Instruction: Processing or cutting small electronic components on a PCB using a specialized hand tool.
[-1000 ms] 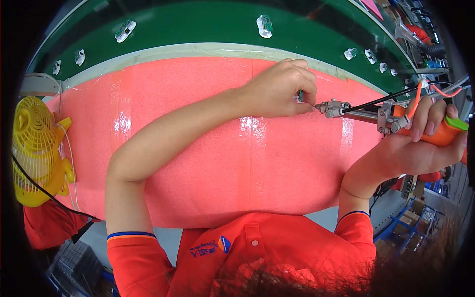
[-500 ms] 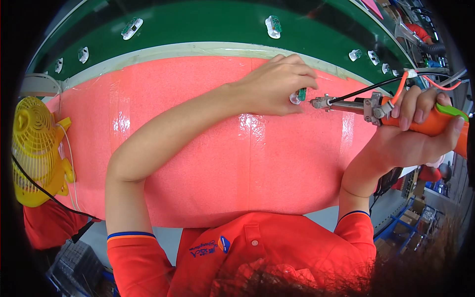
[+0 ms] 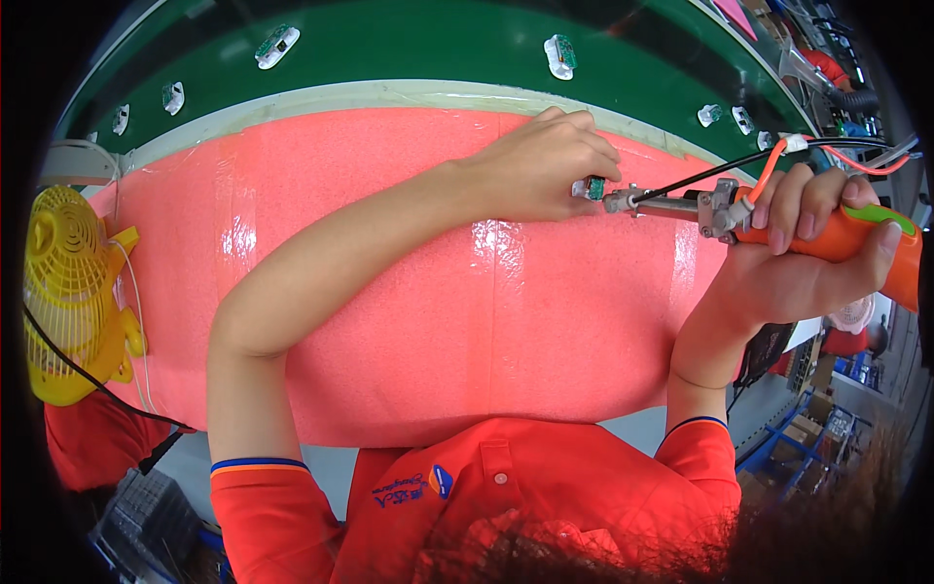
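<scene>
Two bare hands meet over a pink foam mat (image 3: 409, 321) that covers the near part of the workbench. The left hand (image 3: 540, 165) reaches across from the near left, its fingers curled together and pinching a small green-and-white part (image 3: 590, 188) between the fingertips, just above the mat's far right area. The right hand (image 3: 798, 258) comes in from the near right, fingers wrapped tightly around the orange handle of a soldering iron (image 3: 778, 219), thumb lying along the handle's green end. The iron's metal tip points left and touches the small part held by the left hand. A black cable (image 3: 715, 170) and an orange wire (image 3: 769, 165) run from the iron's front toward the far right. Beyond the mat, a green conveyor belt (image 3: 418, 44) curves across the far side, carrying several small white parts (image 3: 559, 54) spaced well apart. At the left edge stands a yellow desk fan (image 3: 68, 292), beside the mat.
</scene>
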